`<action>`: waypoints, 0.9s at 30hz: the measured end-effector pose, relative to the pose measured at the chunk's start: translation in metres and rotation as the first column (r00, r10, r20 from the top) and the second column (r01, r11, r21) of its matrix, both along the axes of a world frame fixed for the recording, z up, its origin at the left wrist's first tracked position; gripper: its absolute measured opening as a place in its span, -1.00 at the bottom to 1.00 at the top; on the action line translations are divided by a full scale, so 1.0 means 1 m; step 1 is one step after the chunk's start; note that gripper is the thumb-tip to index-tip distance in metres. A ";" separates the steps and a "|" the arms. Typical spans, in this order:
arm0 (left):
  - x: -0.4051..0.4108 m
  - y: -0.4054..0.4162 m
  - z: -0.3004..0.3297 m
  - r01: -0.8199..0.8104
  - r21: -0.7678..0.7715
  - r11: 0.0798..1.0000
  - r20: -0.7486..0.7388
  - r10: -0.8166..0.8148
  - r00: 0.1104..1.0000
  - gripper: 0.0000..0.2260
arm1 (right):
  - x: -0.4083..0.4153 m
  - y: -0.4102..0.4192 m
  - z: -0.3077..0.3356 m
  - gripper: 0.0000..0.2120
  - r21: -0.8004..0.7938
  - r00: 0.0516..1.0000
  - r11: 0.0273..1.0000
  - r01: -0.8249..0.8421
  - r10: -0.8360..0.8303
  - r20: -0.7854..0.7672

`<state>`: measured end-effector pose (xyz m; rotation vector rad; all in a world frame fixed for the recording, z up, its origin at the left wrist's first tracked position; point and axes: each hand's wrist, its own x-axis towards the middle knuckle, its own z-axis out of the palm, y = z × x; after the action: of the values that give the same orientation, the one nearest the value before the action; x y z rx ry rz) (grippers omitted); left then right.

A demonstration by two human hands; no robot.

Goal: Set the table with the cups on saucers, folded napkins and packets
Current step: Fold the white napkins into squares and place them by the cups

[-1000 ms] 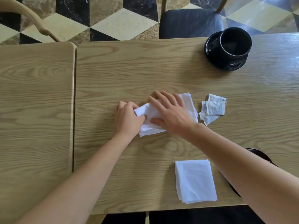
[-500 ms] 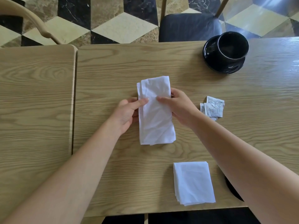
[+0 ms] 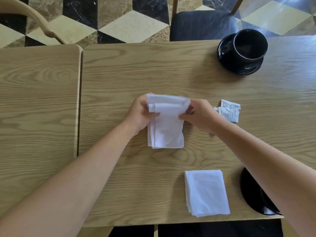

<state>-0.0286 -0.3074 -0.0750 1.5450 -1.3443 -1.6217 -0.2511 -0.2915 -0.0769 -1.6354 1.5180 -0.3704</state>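
Napkin's [image 3: 165, 127] far end now curled over toward the person, both hands [image 3: 141, 113] [image 3: 199, 115] pinching it.

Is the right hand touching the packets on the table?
Apart. The head view shows bare wood between the right hand and the packets.

2 wooden tables [image 3: 119, 69] | dark-seated chair [image 3: 203, 24] | checkered floor [image 3: 133, 26]
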 end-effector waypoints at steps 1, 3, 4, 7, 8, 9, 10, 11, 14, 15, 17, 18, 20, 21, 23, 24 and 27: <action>0.001 0.002 -0.001 0.041 -0.034 0.999 0.022 -0.040 0.999 -0.80 | -0.002 0.001 -0.001 -0.76 -0.075 0.997 0.995 -0.070 0.067 -0.037; 0.002 0.007 -0.003 0.136 -0.170 0.976 0.200 -0.101 0.975 -0.82 | -0.004 0.006 -0.003 -0.79 -0.206 0.974 0.956 -0.209 0.186 -0.127; 0.004 0.011 -0.003 0.192 -0.286 0.939 0.302 -0.102 0.948 -0.84 | -0.005 0.010 -0.005 -0.80 -0.271 0.962 0.928 -0.254 0.213 -0.173; 0.007 0.029 -0.003 0.403 -0.530 0.747 0.478 -0.129 0.869 -0.77 | -0.008 0.019 -0.010 -0.83 -0.419 0.946 0.854 -0.308 0.227 -0.233; 0.007 0.034 -0.006 0.482 -0.543 0.688 0.542 -0.152 0.826 -0.74 | -0.010 0.020 -0.011 -0.84 -0.442 0.940 0.836 -0.325 0.234 -0.248; 0.008 0.038 -0.010 0.532 -0.524 0.665 0.582 -0.177 0.794 -0.75 | -0.012 0.021 -0.013 -0.85 -0.462 0.931 0.815 -0.349 0.246 -0.269; 0.009 0.039 -0.012 0.539 -0.479 0.693 0.594 -0.196 0.780 -0.78 | -0.015 0.021 -0.015 -0.86 -0.476 0.918 0.792 -0.382 0.266 -0.295; 0.012 0.037 -0.016 0.516 -0.436 0.737 0.611 -0.179 0.771 -0.83 | -0.018 0.021 -0.017 -0.86 -0.481 0.900 0.769 -0.421 0.290 -0.325; 0.025 0.033 -0.023 0.556 -0.454 0.696 0.681 -0.132 0.721 -0.86 | -0.020 0.024 -0.020 -0.79 -0.462 0.850 0.728 -0.506 0.329 -0.412; 0.030 0.034 -0.026 0.611 -0.517 0.600 0.693 -0.126 0.710 -0.83 | -0.020 0.028 -0.020 -0.75 -0.446 0.838 0.731 -0.517 0.324 -0.439; 0.035 0.039 -0.027 0.612 -0.593 0.523 0.654 -0.131 0.745 -0.74 | -0.020 0.035 -0.016 -0.68 -0.418 0.834 0.758 -0.501 0.294 -0.467; 0.033 0.043 -0.025 0.561 -0.566 0.603 0.626 -0.128 0.769 -0.71 | -0.019 0.039 -0.013 -0.66 -0.404 0.850 0.789 -0.462 0.264 -0.457; 0.026 0.053 -0.019 0.370 -0.454 0.811 0.547 -0.074 0.834 -0.69 | -0.010 0.052 -0.003 -0.67 -0.360 0.913 0.884 -0.297 0.152 -0.379; 0.020 0.059 -0.016 0.272 -0.379 0.885 0.514 -0.043 0.857 -0.69 | -0.002 0.059 0.003 -0.69 -0.307 0.942 0.935 -0.178 0.072 -0.328; 0.008 0.068 -0.010 0.130 -0.248 0.960 0.470 0.002 0.883 -0.70 | 0.018 0.072 0.012 -0.58 -0.111 0.953 0.992 0.061 -0.091 -0.289; 0.003 0.071 -0.008 0.083 -0.197 0.977 0.437 0.012 0.899 -0.69 | 0.028 0.078 0.016 -0.49 0.004 0.945 0.987 0.163 -0.155 -0.289; -0.011 0.080 -0.002 -0.009 -0.065 0.998 0.367 0.032 0.930 -0.70 | 0.048 0.087 0.017 -0.45 0.289 0.908 0.866 0.408 -0.352 -0.227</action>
<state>-0.0394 -0.2276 -0.0774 1.8838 -1.5455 -1.3039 -0.2034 -0.2042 -0.0595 -1.1204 1.9229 -0.1751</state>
